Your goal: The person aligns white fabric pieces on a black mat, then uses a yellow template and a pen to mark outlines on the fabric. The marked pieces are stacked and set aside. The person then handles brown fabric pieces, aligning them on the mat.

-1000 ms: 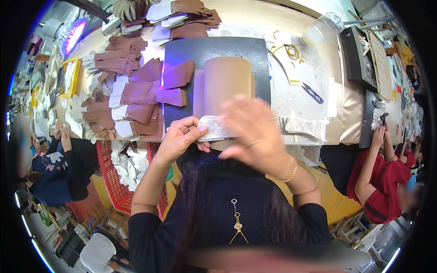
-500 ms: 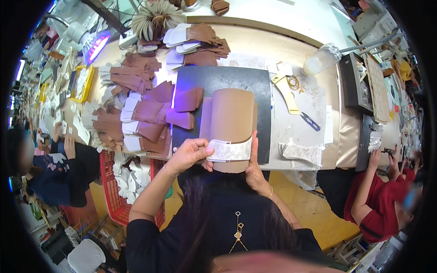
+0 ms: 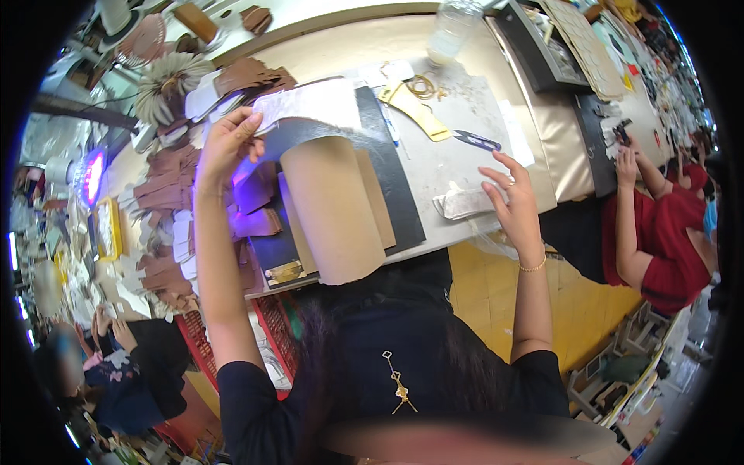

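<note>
My left hand [image 3: 230, 143] is raised at the left, its thumb and fingers pinching one end of a curved white piece [image 3: 314, 105], perhaps fabric or leather. The piece stretches rightward above the far end of a tan rounded form [image 3: 333, 209]. This form lies on a black mat [image 3: 399, 167] at the table's front. To the right, my right hand [image 3: 515, 205] is open, fingers apart and holding nothing. It hovers beside a small stack of pale grey-white curved pieces [image 3: 466, 203], and I cannot tell whether it touches them.
Brown and white cut pieces [image 3: 167, 182] are piled on the left. Beyond the mat lie a yellow curved piece [image 3: 418, 112], thread snips [image 3: 477, 140] and a clear bottle [image 3: 453, 31]. A lit lamp [image 3: 94, 177] stands far left. Co-workers sit on both sides, one in a red shirt [image 3: 651, 252].
Both hands have left the tan form. My left hand has lifted the white piece up and away to the far left; my right hand has opened and moved right. The view has turned.
</note>
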Demonstrator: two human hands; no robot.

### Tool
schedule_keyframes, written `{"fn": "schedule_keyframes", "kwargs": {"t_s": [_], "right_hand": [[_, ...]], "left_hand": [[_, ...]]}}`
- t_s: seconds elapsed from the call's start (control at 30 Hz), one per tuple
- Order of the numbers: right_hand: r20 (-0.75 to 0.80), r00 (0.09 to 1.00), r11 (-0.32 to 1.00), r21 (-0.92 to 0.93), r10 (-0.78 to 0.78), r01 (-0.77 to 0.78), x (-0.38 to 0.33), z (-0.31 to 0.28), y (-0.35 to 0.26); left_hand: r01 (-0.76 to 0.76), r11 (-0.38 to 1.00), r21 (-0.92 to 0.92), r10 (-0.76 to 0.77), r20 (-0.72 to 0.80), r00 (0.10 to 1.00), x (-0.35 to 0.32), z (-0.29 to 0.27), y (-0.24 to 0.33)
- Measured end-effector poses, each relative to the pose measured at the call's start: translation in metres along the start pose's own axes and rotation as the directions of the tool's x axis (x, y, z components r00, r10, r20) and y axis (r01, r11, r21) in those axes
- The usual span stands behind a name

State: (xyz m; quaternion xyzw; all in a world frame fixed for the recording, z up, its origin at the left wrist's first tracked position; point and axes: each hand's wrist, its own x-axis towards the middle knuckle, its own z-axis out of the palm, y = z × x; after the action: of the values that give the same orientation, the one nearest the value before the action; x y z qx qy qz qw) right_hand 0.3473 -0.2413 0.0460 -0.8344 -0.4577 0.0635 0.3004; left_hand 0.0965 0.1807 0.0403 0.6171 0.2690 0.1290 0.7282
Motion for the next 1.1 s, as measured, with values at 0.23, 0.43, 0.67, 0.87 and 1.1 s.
{"fn": "schedule_keyframes", "kwargs": {"t_s": [0.23, 0.43, 0.67, 0.87, 1.1], "right_hand": [[0.102, 0.992, 0.958, -0.267, -0.076, 0.101, -0.024, 0.011, 0.027], [0.053, 0.963, 0.891, -0.369, -0.263, 0.263, -0.028, 0.023, 0.026], [0.213, 0.942, 0.887, -0.332, -0.260, 0.320, -0.014, 0.015, 0.018], [0.303, 0.949, 0.896, -0.391, -0.093, 0.212, -0.003, 0.000, 0.013], [0.162, 0.980, 0.958, -0.279, 0.117, -0.068, 0.006, -0.016, 0.015]], "left_hand": [[0.196, 0.633, 0.749, -0.025, -0.233, 0.972, 0.032, -0.040, -0.053], [0.116, 0.484, 0.867, 0.384, -0.330, 0.863, -0.001, -0.070, -0.051], [0.191, 0.442, 0.876, 0.566, -0.438, 0.698, 0.040, -0.113, -0.011], [0.350, 0.393, 0.850, 0.534, -0.521, 0.666, 0.076, -0.098, -0.006], [0.324, 0.460, 0.826, 0.423, -0.526, 0.738, 0.090, -0.094, -0.003]]}}
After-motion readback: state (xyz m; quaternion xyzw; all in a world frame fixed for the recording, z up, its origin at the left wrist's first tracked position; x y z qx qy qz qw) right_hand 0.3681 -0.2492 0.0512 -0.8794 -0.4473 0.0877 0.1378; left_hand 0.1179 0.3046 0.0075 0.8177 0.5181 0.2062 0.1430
